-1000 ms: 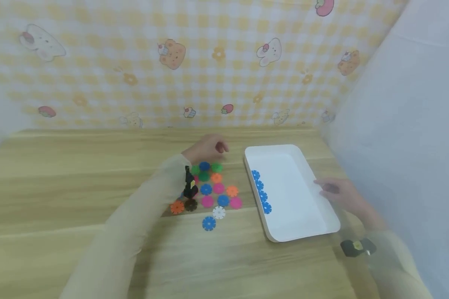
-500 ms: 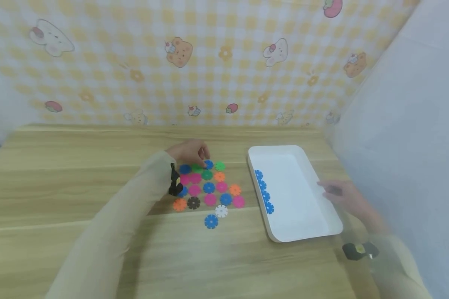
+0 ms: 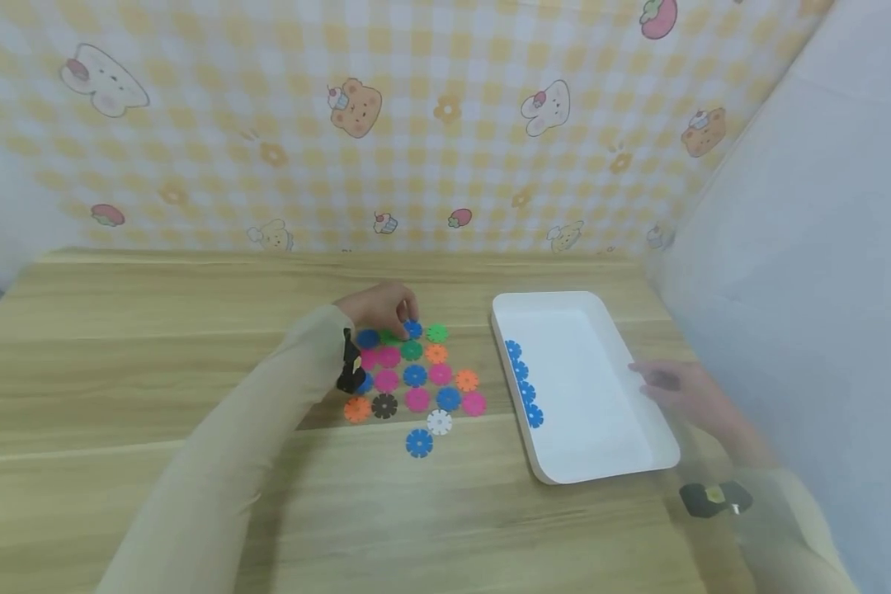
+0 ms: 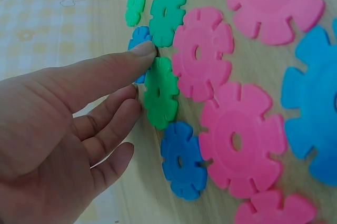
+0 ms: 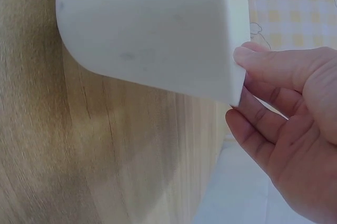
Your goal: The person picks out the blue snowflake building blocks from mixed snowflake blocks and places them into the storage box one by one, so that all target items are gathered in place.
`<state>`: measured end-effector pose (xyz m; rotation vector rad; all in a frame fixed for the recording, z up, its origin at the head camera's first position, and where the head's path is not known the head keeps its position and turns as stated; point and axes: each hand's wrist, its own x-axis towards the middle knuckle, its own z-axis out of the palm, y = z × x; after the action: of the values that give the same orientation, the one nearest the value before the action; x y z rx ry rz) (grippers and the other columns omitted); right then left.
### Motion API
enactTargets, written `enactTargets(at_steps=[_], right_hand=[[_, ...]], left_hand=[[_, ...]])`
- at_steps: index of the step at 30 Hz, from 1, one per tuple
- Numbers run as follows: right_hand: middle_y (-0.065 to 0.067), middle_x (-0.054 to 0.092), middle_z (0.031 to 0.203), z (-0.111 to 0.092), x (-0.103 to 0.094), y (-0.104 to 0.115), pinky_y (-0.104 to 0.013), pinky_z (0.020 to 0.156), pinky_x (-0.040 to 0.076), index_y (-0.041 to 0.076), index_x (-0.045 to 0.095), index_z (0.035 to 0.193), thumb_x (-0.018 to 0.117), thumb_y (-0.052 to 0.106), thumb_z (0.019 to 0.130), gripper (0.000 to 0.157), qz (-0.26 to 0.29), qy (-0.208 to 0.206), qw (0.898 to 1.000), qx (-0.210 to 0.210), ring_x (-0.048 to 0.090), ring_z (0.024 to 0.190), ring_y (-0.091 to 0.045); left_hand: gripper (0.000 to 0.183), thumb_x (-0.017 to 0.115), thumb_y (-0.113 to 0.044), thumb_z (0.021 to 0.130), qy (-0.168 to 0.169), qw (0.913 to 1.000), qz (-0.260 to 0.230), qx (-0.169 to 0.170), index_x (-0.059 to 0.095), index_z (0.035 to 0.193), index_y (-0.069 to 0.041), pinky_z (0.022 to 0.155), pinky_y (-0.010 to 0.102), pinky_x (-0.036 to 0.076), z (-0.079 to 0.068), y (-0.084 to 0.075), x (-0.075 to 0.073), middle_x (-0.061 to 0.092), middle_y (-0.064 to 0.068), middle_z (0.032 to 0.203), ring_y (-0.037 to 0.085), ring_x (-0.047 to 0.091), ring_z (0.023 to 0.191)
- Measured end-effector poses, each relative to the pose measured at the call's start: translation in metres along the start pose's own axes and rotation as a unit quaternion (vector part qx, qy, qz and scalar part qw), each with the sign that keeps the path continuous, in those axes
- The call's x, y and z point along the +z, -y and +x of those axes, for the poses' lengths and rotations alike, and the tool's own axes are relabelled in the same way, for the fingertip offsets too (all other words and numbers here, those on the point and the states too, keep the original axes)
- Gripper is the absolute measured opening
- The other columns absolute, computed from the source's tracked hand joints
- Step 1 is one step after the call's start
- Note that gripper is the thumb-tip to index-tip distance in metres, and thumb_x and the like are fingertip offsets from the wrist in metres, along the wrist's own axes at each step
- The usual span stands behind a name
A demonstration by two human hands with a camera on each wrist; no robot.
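Note:
My left hand [image 3: 384, 307] is at the far side of a group of notched plastic building discs. In the left wrist view, its thumb and fingers pinch a blue building disc [image 4: 139, 36], partly hidden behind the thumb. A light green disc [image 4: 161, 93] and another blue disc [image 4: 183, 160] lie just beside the fingers. My right hand [image 3: 676, 386] grips the right side wall of a white tray [image 3: 586, 388]. Seen from the right wrist, the thumb rests on the rim and the fingers are against the outside. Several blue discs [image 3: 525, 389] stand in a row along the tray's left inner side.
Pink discs [image 3: 417, 400], orange discs [image 3: 467, 380], a black disc [image 3: 384, 405] and a white disc [image 3: 440, 421] lie flat on the wooden table [image 3: 371, 520]. A checked cloth [image 3: 445, 157] hangs behind the table, and a white sheet [image 3: 809, 247] on the right.
My left hand has moved left and down from above the far discs to a blue disc, and its fingers have closed on it. The right hand keeps its grip on the tray.

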<state>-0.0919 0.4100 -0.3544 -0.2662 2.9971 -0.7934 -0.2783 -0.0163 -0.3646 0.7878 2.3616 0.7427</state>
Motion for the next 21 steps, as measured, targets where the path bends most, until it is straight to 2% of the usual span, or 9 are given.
enactTargets(at_steps=[9, 15, 21], right_hand=[[-0.025, 0.06, 0.11, 0.001, 0.0, -0.001, -0.026, 0.076, 0.048, -0.004, 0.059, 0.116, 0.061, 0.005, 0.086, 0.031, 0.008, 0.008, 1.0, 0.011, 0.058, 0.095, -0.039], [-0.026, 0.06, 0.108, 0.001, 0.0, -0.001, -0.022, 0.074, 0.047, -0.004, 0.06, 0.114, 0.063, 0.005, 0.084, 0.032, 0.017, 0.002, 1.0, 0.003, 0.059, 0.094, -0.039], [-0.026, 0.059, 0.111, 0.001, 0.0, -0.003, -0.02, 0.075, 0.046, -0.004, 0.059, 0.116, 0.061, 0.006, 0.086, 0.032, 0.021, 0.007, 1.0, 0.011, 0.058, 0.096, -0.039]], left_hand=[[0.027, 0.069, 0.004, 0.075, -0.013, 0.9998, -0.008, 0.013, 0.055, 0.098, -0.003, 0.076, 0.031, 0.047, 0.002, -0.001, 0.004, 0.055, 0.012, 0.1, 0.024, 0.053, 0.091], [0.019, 0.058, 0.01, 0.079, -0.009, 0.9988, -0.025, 0.04, 0.056, 0.095, 0.0, 0.071, 0.03, 0.044, 0.002, -0.004, 0.002, 0.054, 0.01, 0.092, 0.021, 0.049, 0.082], [0.018, 0.05, 0.005, 0.083, 0.0, 0.9972, 0.008, 0.074, 0.059, 0.097, 0.0, 0.069, 0.029, 0.042, 0.003, -0.011, -0.004, 0.056, 0.009, 0.091, 0.02, 0.047, 0.078]])
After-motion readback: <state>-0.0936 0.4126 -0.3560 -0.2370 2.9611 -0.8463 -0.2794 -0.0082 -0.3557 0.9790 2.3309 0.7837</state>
